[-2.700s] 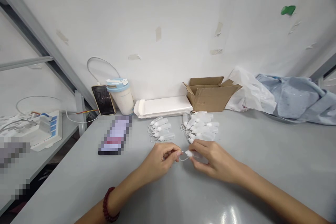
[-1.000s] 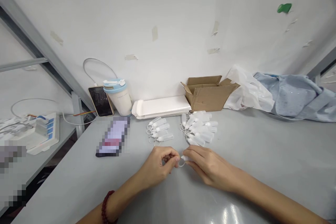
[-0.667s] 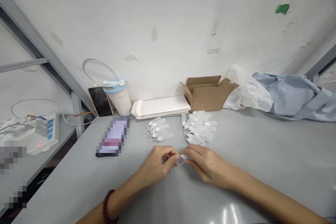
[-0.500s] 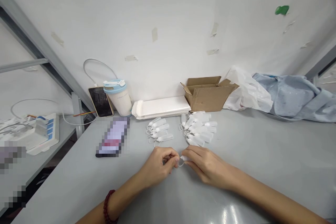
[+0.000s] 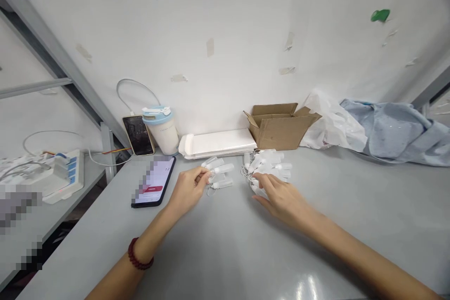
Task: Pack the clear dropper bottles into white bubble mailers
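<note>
Small bottles with white caps lie in two groups: a smaller group (image 5: pixel 222 183) at the fingertips of the left hand (image 5: pixel 188 190), and a larger pile (image 5: pixel 270 167) under and just beyond the fingers of the right hand (image 5: pixel 253 187). The left hand's thumb and forefinger are closed on a bottle (image 5: pixel 225 168) at its capped end, perhaps by the cord, though that spot is too small to be sure. The right hand is open, thumb and forefinger apart around the near edge of the pile. Half a second ago both hands were close together nearer the person, a bottle between them; now they are well apart, each up at a group. A phone (image 5: pixel 154 183) lies left of the left hand; a cardboard box (image 5: pixel 281 133) stands beyond the right.
</note>
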### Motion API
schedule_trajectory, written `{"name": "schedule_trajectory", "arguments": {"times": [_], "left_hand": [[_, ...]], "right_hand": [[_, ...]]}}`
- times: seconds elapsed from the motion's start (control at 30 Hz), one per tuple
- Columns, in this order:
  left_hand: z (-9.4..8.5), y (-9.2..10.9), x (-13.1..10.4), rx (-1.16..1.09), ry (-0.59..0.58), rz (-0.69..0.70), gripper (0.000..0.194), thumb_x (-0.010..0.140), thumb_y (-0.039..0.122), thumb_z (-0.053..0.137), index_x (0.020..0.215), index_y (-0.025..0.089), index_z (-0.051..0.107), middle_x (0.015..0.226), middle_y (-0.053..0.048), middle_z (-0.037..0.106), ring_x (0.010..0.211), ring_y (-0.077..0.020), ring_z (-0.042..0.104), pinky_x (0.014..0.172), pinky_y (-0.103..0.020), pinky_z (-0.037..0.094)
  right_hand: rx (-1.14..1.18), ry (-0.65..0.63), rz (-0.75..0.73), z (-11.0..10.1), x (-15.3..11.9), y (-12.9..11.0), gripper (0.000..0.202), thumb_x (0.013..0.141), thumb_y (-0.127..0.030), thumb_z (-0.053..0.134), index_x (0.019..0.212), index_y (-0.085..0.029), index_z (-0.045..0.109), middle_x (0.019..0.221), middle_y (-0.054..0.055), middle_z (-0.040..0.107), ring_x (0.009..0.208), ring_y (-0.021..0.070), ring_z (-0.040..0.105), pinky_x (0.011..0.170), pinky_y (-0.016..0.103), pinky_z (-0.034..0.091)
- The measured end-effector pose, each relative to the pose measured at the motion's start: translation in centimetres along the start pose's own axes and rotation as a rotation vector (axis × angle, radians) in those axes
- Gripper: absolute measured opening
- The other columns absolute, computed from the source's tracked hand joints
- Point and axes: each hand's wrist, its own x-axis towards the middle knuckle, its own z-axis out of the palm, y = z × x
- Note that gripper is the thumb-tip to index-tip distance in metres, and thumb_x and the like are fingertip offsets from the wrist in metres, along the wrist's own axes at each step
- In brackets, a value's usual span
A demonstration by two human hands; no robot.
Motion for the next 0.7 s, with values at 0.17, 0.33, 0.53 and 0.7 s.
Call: {"name": "schedule_trajectory", "arguments": {"times": [0.17,0.33,0.53,0.7], "left_hand": [[0.2,-1.1,0.2,0.178,-0.05,0.013,0.026,0.085,0.028,0.04,0.071,0.016,0.059,0.059,0.001,0.059,0.054,-0.0134,0.049,0.053,-0.022,0.031],[0.5,-1.0,0.0,0.256,-0.056,0.002,0.031,0.086,0.031,0.039,0.062,0.018,0.055,0.054,0.001,0.054,0.051,-0.0143,0.045,0.053,-0.024,0.027],[0.0,-0.3,0.0,0.254,0.056,-0.059,0.029,0.086,0.03,0.037,0.066,0.018,0.055,0.054,0.001,0.054,0.051,-0.015,0.047,0.053,-0.024,0.029],[0.2,-0.1,-0.3,0.157,0.136,-0.093,0.022,0.082,0.027,0.04,0.075,0.018,0.058,0.059,0.0,0.059,0.053,-0.0155,0.051,0.053,-0.024,0.034]], "right_hand": [[-0.125,-0.115,0.011,0.2,0.3,-0.1,0.018,0.08,-0.017,0.06,0.097,-0.016,0.052,0.091,0.008,0.06,0.08,0.0227,0.059,0.053,0.028,0.045],[-0.153,-0.144,0.014,0.3,0.3,-0.3,0.016,0.079,-0.015,0.06,0.094,-0.017,0.053,0.091,0.008,0.06,0.08,0.0214,0.058,0.051,0.026,0.042],[-0.198,-0.226,0.066,0.3,0.2,-0.5,0.016,0.08,-0.007,0.051,0.092,-0.017,0.055,0.09,0.008,0.062,0.082,0.0221,0.058,0.049,0.026,0.038],[-0.142,-0.222,0.14,-0.1,0.2,-1.0,0.021,0.075,-0.002,0.048,0.089,-0.016,0.055,0.08,0.008,0.063,0.078,0.023,0.059,0.049,0.026,0.037]]}}
